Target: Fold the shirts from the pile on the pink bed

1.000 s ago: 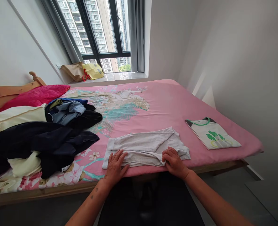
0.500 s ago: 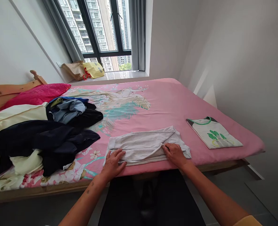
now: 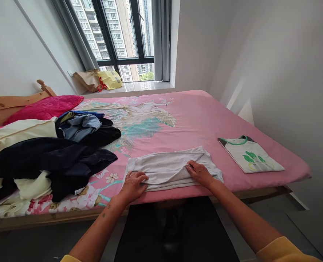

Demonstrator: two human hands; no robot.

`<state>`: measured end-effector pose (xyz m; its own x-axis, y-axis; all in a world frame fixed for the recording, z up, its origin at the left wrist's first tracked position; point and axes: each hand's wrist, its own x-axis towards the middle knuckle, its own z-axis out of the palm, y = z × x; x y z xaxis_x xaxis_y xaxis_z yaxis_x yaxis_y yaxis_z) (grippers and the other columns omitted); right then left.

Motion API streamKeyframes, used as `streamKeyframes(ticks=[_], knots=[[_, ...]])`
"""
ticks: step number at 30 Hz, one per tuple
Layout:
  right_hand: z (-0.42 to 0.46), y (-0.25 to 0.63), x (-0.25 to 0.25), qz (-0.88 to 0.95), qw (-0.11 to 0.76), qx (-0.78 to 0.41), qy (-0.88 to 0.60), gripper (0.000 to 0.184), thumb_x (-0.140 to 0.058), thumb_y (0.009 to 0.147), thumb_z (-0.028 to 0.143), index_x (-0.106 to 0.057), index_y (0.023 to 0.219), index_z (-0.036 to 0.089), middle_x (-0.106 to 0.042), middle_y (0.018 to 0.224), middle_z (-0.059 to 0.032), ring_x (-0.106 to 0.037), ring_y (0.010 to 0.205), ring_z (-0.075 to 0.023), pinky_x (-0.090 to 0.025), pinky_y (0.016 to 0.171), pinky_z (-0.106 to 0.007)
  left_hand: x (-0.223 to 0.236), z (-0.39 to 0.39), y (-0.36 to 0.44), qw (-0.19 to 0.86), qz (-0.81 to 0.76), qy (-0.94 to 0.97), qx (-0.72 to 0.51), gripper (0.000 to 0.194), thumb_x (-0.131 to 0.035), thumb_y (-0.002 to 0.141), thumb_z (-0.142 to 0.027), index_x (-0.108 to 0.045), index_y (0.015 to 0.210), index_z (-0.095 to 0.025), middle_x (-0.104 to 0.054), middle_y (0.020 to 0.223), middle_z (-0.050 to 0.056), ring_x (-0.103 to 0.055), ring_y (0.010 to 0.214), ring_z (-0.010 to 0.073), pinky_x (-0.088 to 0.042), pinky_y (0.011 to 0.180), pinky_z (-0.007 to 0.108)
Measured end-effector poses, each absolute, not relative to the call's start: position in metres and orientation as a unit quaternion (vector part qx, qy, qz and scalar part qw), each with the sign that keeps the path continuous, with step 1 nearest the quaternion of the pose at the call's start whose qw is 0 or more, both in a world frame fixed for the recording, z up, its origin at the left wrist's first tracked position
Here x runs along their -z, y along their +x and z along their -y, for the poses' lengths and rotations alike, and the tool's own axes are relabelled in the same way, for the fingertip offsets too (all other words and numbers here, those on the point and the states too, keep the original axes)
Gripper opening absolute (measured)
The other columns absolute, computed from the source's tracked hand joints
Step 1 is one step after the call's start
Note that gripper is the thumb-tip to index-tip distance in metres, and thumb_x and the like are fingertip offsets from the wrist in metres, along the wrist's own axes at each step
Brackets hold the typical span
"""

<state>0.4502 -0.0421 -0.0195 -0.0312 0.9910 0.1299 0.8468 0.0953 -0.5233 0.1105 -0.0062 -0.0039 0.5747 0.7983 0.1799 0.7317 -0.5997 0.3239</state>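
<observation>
A pair of light grey pants [image 3: 161,165] lies folded lengthwise along the near edge of the bed, a cuffed end at the left. On that left end rests my left hand [image 3: 134,185], fingers loosely bent over the cloth and thumb apart. My right hand [image 3: 201,174] is closed, pinching the upper layer right of the middle, where the cloth is drawn up in a slanting crease. To the right lies a folded white T-shirt [image 3: 252,154] with a green collar and green leaf print.
A heap of dark clothes [image 3: 49,154] with cream and blue pieces covers the bed's left side. Behind it are a magenta pillow [image 3: 46,107] and a wooden headboard [image 3: 14,103]. Paper bag [image 3: 87,80] and yellow bag [image 3: 110,79] stand on the windowsill. The pink bedsheet [image 3: 196,120] reaches the wall.
My right hand has drawn the upper layer of the pants up and slightly left, away from the near edge. The left hand stays at the left end, its fingers now more bent.
</observation>
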Motion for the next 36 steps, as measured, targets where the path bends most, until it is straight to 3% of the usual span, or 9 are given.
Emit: streamKeyframes(ticks=[5,10,17,21,23,25,27,31,36], knots=[[0.037,0.447,0.026,0.682,0.244,-0.123,-0.678,0.026,-0.035,0.092,0.039,-0.053,0.084,0.022,-0.061,0.07,-0.0004,-0.057,0.064,-0.0168,-0.031,0.061,-0.026,0.005,0.003,0.111,0.11,-0.445,0.873,-0.165,0.017,-0.052,0.081,-0.028,-0.067,0.089,-0.026,-0.067,0.102,0.004,-0.059,0.097,0.0193,-0.035,0.098,0.038],[0.034,0.448,0.034,0.678,0.233,-0.088,-0.691,0.03,-0.03,0.094,0.04,-0.053,0.084,0.022,-0.06,0.065,-0.0008,-0.058,0.063,-0.0176,-0.03,0.061,-0.026,-0.008,-0.001,0.115,0.091,-0.448,0.873,-0.169,0.028,-0.039,0.09,-0.034,-0.062,0.08,-0.022,-0.066,0.082,0.004,-0.06,0.082,0.0187,-0.037,0.089,0.035],[0.027,0.451,0.026,0.646,0.188,-0.136,-0.727,0.042,-0.026,0.094,0.046,-0.057,0.079,0.022,-0.062,0.069,-0.0036,-0.057,0.064,-0.0167,-0.03,0.057,-0.026,-0.018,-0.028,0.112,0.111,-0.585,0.799,-0.084,0.031,-0.048,0.082,-0.048,-0.065,0.078,-0.022,-0.066,0.071,0.005,-0.061,0.073,0.0218,-0.037,0.068,0.029],[0.033,0.462,0.018,0.684,0.218,-0.237,-0.654,0.032,-0.047,0.085,0.044,-0.058,0.108,0.025,-0.064,0.089,-0.0019,-0.059,0.082,-0.0178,-0.04,0.069,-0.026,-0.009,-0.038,0.098,0.26,-0.593,0.757,-0.088,0.03,-0.056,0.073,-0.05,-0.066,0.076,-0.021,-0.066,0.073,0.001,-0.059,0.073,0.0192,-0.036,0.061,0.024],[0.037,0.468,0.015,0.698,0.228,-0.266,-0.625,0.051,-0.054,0.077,0.03,-0.047,0.127,0.027,-0.061,0.104,-0.0019,-0.058,0.094,-0.0181,-0.042,0.078,-0.027,-0.003,-0.038,0.092,0.318,-0.591,0.732,-0.118,0.03,-0.056,0.071,-0.048,-0.066,0.076,-0.02,-0.064,0.07,-0.001,-0.057,0.069,0.017,-0.036,0.059,0.023],[0.036,0.471,0.012,0.724,0.22,-0.275,-0.593,0.062,-0.051,0.071,0.018,-0.043,0.132,0.029,-0.058,0.114,-0.0017,-0.055,0.1,-0.0175,-0.041,0.084,-0.027,0.0,-0.038,0.088,0.354,-0.588,0.713,-0.143,0.029,-0.057,0.069,-0.046,-0.065,0.075,-0.019,-0.061,0.066,-0.002,-0.054,0.065,0.0153,-0.036,0.057,0.022],[0.031,0.471,0.008,0.758,0.193,-0.26,-0.566,0.057,-0.048,0.068,0.013,-0.052,0.123,0.026,-0.057,0.114,-0.0027,-0.054,0.099,-0.0174,-0.041,0.085,-0.027,-0.001,-0.037,0.087,0.37,-0.581,0.708,-0.157,0.028,-0.057,0.068,-0.044,-0.065,0.074,-0.018,-0.059,0.064,-0.003,-0.052,0.064,0.0144,-0.035,0.056,0.022],[0.01,0.469,0.0,0.763,0.149,-0.207,-0.594,0.022,-0.05,0.072,0.016,-0.061,0.09,0.021,-0.061,0.093,-0.0041,-0.055,0.084,-0.0165,-0.04,0.075,-0.024,-0.009,-0.037,0.089,0.383,-0.558,0.717,-0.167,0.028,-0.056,0.069,-0.045,-0.062,0.069,-0.018,-0.056,0.061,-0.004,-0.05,0.063,0.0135,-0.034,0.057,0.022],[-0.007,0.471,0.0,0.687,0.173,-0.165,-0.687,0.019,-0.038,0.086,0.021,-0.055,0.094,0.02,-0.063,0.086,-0.0049,-0.055,0.075,-0.0162,-0.033,0.063,-0.024,-0.001,-0.043,0.085,0.371,-0.597,0.687,-0.181,0.034,-0.057,0.068,-0.049,-0.064,0.078,-0.018,-0.061,0.069,-0.002,-0.055,0.069,0.0162,-0.037,0.059,0.023]])
